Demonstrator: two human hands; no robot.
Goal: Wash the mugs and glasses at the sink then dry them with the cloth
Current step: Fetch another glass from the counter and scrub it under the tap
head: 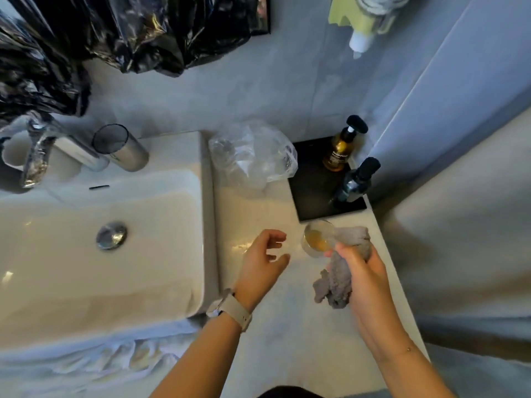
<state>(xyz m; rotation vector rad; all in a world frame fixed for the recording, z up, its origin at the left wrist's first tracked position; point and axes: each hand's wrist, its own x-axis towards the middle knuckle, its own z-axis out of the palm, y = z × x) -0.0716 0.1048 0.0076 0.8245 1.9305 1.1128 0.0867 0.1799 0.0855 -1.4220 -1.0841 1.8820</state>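
Note:
A small clear glass (316, 237) with an amber tint inside is tilted on its side above the counter, to the right of the white sink (178, 225). My right hand (363, 271) grips a grey cloth (342, 271) that wraps the glass's far end and hangs below the palm. My left hand (265, 258) hovers just left of the glass, fingers apart, touching nothing; a pale watch is on its wrist. A tall dark-rimmed glass tumbler (120, 146) stands on the sink's back ledge next to the chrome tap (71, 147).
A crumpled clear plastic bag (253, 156) lies on the counter behind the hands. A black tray (313, 188) holds an amber pump bottle (342, 147) and a dark pump bottle (355, 182). Black plastic sheeting (86, 38) hangs over the wall. The counter's right edge runs close by.

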